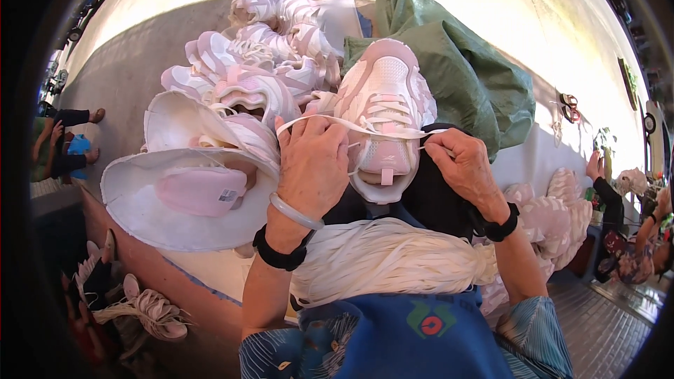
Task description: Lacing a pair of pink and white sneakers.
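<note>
A pink and white sneaker rests on my lap, toe pointing away from me. A cream shoelace runs across its upper eyelets, partly threaded through the rows below. My left hand is closed on the lace at the shoe's left side, a bangle and a black band on its wrist. On the other side my right hand pinches the lace end near the upper eyelets, its wrist also in a black band. Below the shoe, a thick bundle of cream shoelaces lies across my lap.
Similar sneakers are heaped at the far left. Nearer stands a white wide-brimmed piece with a pink shoe tongue in it. Green sheeting lies behind; more pink shoes are at right. Other people sit at both sides.
</note>
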Demonstrator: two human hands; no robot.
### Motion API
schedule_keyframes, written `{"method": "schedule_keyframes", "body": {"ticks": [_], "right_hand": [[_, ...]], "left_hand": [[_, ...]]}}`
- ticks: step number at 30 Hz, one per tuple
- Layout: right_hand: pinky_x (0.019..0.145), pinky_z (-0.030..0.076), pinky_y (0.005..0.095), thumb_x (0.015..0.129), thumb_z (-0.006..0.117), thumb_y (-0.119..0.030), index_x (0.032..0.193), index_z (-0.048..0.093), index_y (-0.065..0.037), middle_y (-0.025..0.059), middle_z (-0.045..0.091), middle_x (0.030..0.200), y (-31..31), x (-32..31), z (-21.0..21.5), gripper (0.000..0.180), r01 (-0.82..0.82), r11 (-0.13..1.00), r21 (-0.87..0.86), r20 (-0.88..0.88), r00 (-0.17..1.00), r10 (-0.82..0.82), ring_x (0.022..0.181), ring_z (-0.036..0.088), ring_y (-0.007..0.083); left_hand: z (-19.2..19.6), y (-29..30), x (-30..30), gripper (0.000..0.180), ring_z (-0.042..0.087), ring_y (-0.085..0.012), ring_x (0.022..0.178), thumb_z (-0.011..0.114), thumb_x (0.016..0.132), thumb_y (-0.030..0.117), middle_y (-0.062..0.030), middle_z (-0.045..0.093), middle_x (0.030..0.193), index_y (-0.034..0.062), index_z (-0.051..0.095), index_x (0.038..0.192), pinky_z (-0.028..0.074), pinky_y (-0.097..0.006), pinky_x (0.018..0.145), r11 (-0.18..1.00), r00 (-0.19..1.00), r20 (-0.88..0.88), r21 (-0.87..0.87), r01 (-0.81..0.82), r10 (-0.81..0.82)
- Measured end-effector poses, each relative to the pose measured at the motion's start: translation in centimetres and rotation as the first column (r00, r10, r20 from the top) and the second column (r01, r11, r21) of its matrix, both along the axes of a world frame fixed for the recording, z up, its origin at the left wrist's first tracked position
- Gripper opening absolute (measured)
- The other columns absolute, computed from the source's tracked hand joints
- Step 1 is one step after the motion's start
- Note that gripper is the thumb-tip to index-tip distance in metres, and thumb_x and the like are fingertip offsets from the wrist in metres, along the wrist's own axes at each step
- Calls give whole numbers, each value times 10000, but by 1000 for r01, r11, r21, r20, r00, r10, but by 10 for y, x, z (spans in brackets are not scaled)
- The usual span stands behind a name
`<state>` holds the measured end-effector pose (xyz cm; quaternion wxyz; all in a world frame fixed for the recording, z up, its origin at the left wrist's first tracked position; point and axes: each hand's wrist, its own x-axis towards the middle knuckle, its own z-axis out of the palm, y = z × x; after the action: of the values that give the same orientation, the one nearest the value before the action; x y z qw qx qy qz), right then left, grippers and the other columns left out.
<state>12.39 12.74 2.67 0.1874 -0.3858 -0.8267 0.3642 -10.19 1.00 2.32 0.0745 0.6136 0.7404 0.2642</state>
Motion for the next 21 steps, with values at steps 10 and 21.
{"method": "schedule_keyframes", "body": {"ticks": [10,21], "right_hand": [[649,499,340,849,660,-91,855,674,6,126,670,798,2,3,-1,98,10,999,-53,-73,997,-14,712,646,285],[654,493,373,839,645,-98,818,654,-15,124,651,778,4,9,-7,85,-56,997,46,-138,989,62,735,626,304]], "left_hand": [[12,7,1,94,489,-352,1192,569,881,121,-105,597,1048,69,639,915,237,-672,1068,983,991,119,-167,74,-55],[11,12,-2,62,528,-336,1140,592,872,111,-97,632,1013,71,623,907,266,-629,1055,979,998,5,-196,61,-61]]}}
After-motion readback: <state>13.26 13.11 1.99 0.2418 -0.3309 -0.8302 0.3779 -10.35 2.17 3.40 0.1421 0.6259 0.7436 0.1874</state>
